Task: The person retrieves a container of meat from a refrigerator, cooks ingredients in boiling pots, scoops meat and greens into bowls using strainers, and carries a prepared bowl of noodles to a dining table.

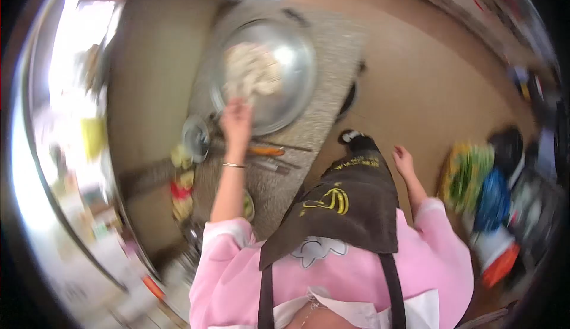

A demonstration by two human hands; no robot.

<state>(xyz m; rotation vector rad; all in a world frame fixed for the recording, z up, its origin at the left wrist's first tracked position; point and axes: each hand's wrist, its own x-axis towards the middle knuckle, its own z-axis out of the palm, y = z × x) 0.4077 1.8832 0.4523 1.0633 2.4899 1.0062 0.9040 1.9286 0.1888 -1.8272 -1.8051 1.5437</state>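
A wide metal basin (300, 71) stands on the speckled counter, holding a heap of pale, lumpy food (254, 68) whose kind I cannot make out. Over its near rim reaches my left hand (237, 116), a bangle on the wrist. Its fingers look closed on the near end of the pale food, though motion blurs them. My right hand (404, 160) hangs beside my apron (338, 207), away from the counter, fingers loosely apart and nothing in them. By my left wrist lie an orange-handled tool (266, 150) and a clear container (196, 139).
Thin sticks (297, 147) lie on the counter (267, 195) near its edge. A red-and-yellow packet (182, 195) is against the wall side. On the floor (409, 80) at right are a bag of green vegetables (469, 175) and a blue bag (492, 198).
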